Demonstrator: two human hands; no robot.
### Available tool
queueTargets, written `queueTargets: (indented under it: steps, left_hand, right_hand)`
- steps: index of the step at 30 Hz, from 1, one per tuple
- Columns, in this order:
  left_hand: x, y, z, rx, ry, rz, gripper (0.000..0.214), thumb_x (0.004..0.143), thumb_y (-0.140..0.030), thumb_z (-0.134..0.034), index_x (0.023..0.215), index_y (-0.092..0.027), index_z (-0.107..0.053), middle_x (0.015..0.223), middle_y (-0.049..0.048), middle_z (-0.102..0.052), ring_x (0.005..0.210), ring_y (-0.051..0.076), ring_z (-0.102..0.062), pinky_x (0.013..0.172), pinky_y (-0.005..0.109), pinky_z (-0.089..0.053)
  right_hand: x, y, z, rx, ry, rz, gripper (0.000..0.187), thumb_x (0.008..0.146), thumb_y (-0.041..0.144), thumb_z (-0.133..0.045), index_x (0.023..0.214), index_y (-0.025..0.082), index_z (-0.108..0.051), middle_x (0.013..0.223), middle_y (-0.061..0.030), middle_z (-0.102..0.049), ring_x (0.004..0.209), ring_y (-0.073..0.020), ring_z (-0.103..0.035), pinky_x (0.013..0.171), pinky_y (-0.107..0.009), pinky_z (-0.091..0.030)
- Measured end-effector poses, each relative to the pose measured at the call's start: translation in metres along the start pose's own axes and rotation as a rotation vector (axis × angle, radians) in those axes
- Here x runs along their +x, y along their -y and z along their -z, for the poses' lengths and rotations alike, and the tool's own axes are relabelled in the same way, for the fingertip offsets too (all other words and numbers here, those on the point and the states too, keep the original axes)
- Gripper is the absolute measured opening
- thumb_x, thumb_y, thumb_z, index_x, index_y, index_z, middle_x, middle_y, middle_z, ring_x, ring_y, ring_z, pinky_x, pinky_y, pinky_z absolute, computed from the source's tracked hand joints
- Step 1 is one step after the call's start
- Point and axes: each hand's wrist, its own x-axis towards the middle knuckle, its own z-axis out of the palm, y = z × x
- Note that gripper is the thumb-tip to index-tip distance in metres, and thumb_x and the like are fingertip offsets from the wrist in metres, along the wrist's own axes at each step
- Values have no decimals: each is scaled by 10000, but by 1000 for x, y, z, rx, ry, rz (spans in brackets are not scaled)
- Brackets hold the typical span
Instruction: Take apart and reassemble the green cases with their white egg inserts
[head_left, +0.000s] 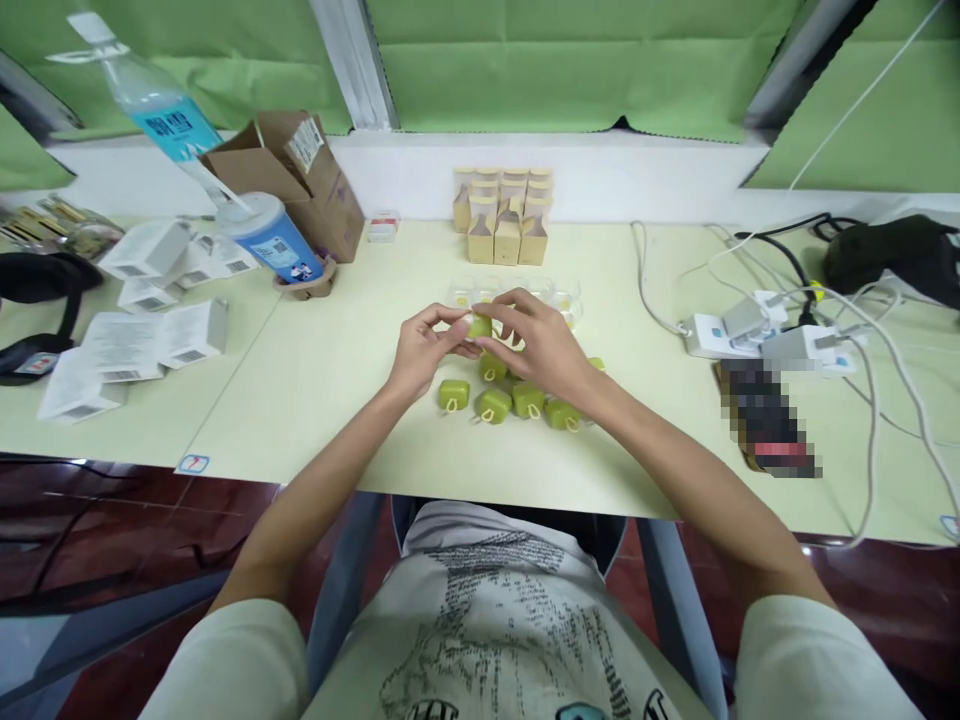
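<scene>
My left hand [424,350] and my right hand [541,345] meet above the table, fingers pinched on one small green cube [479,326] held between them. Below the hands lie several more green cubes [495,404] with little loops, loose on the pale yellow table [322,380]. Just beyond my fingers sit several small clear plastic cases [559,296]. Further back stands a cluster of small tan paper boxes [506,215].
A brown cardboard box [300,180], a tipped blue-labelled water bottle [161,115] and a blue cup [274,240] stand at the back left, with white flat boxes [142,340]. A white power strip [750,335], cables and a dark bag [892,255] fill the right.
</scene>
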Motion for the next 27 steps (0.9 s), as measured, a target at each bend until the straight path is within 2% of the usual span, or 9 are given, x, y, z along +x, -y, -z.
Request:
queueTargets:
  steps: [3,6,7,11,13,16,18,21,27]
  left_hand:
    - [0,5,3,-10,-5,-37,722,740,-733,-1066,1094,-203,-726,1088,24,-785,782,139,-818,755,334,-776]
    - [-4,13,1,70,-47,-155,784,651,-699,-1121,1122,-229,-705,1230,21,-718,840,137,-824,696,298,-759]
    - [-7,15,-2,120,-76,-202,755,682,-697,-1107,1125,-235,-706,1252,17,-689,813,120,-813,668,278,-745]
    - [-18,19,-10,403,-149,-434,463,972,-643,-923,1161,-252,-762,1206,13,-669,733,57,-752,634,190,-669]
    - [-21,17,-11,493,-152,-554,373,1041,-571,-876,1254,-274,-801,1216,29,-699,790,70,-761,640,172,-650]
    - [-23,13,-10,552,-120,-680,345,1087,-456,-845,1400,-313,-823,1251,49,-741,895,99,-781,660,164,-656]
    - [-23,12,-10,584,-98,-714,321,1111,-419,-817,1413,-313,-836,1222,56,-764,951,123,-788,686,175,-676]
    - [-24,11,-12,618,-105,-710,319,1132,-456,-780,1391,-284,-849,1138,64,-767,956,150,-774,680,202,-684]
    - [-23,14,-13,661,-144,-595,405,1148,-590,-711,1346,-261,-837,1152,80,-762,947,166,-765,674,231,-684]
  right_hand:
    - [7,4,-5,-12,-35,-71,469,1192,405,-602,1582,188,-749,1201,-141,-778,962,-263,-730,910,-406,-603]
    - [7,11,-4,-59,-2,-141,525,1199,459,-572,1622,193,-732,1167,-134,-802,985,-283,-726,885,-398,-575]
    - [6,13,-4,-78,14,-163,532,1198,476,-570,1623,202,-733,1176,-134,-809,967,-281,-722,859,-391,-564]
    - [2,20,-7,-121,67,-187,542,1203,490,-552,1626,195,-719,1223,-155,-799,895,-267,-699,796,-383,-536]
    - [2,22,-9,-132,79,-170,523,1228,464,-485,1606,190,-720,1213,-159,-780,903,-266,-692,797,-381,-528]
    - [4,24,-12,-157,101,-168,523,1263,413,-357,1520,173,-745,1169,-160,-760,936,-268,-683,801,-374,-509]
    - [6,25,-13,-188,130,-191,532,1271,396,-327,1470,138,-748,1146,-170,-755,923,-266,-674,789,-373,-487]
    - [8,25,-14,-223,146,-223,522,1277,382,-324,1406,117,-755,1126,-177,-760,879,-253,-661,775,-372,-458]
    - [11,20,-11,-108,91,-238,464,1264,374,-356,1311,143,-755,1149,-180,-779,951,-280,-687,840,-392,-491]
